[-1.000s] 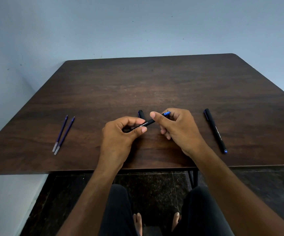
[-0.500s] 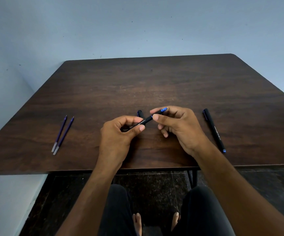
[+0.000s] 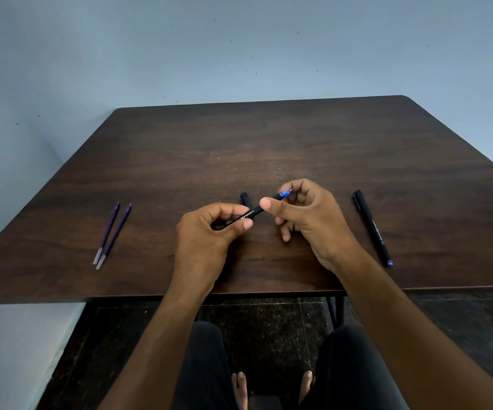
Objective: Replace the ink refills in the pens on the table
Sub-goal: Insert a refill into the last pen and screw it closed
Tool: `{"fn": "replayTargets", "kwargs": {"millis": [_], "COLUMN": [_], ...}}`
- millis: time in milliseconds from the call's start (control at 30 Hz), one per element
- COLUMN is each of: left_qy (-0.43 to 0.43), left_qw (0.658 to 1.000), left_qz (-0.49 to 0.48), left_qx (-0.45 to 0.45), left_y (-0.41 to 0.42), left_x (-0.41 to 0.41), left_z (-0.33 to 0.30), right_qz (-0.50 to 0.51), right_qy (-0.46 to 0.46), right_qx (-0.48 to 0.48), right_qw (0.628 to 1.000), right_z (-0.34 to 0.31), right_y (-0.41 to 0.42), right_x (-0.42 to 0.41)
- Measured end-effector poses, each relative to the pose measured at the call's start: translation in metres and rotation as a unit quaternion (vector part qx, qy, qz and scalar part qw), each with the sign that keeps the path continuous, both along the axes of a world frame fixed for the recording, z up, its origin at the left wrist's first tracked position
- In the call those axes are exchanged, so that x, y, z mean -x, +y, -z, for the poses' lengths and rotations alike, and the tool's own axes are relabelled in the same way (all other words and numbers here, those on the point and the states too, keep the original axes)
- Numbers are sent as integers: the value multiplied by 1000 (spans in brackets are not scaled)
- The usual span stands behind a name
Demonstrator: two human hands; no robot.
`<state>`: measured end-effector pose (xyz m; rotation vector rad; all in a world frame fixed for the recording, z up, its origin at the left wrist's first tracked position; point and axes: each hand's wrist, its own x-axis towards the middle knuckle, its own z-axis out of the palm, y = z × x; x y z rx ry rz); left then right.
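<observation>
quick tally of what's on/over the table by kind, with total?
Pens: 2, a pen in hand gripped by the left hand and right hand, and a capped pen lying at right
Loose refills: 2
Pen cap: 1
Total: 5

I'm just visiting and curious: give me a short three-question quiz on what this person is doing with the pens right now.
1. True or false: the pen held in both hands still has its cap on.
2. How many loose refills lie on the table?
3. Which side of the hands does the capped pen lie on? A) the person's left B) the person's right

Key:
1. False. Its blue tip is bare; the left hand grips the barrel, and the right hand pinches near the tip.
2. Two.
3. B.
</observation>
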<state>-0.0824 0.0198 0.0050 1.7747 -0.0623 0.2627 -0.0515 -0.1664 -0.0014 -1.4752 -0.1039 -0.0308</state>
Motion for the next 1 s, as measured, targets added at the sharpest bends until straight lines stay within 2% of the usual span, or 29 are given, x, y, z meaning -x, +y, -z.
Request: {"fn": "replayTargets", "kwargs": {"millis": [167, 533, 733, 1000], "left_qy": [0, -1, -1, 19], "left_qw": [1000, 1000, 1000, 1000], "left_qz": [-1, 3, 2, 20], "left_qx": [1, 1, 2, -15], "left_y": [-1, 0, 0, 1], "left_x": [-1, 1, 1, -2], "left_z": [0, 0, 0, 2], "right_qz": [-57, 1, -37, -26], "right_qy": [-18, -16, -15, -5], "right_qx": [-18, 43, -15, -12], "right_qw": [998, 999, 999, 1000], "right_z": [3, -1, -2, -2], "right_y": [-5, 0, -3, -3], "right_x": [-1, 3, 3, 4]}}
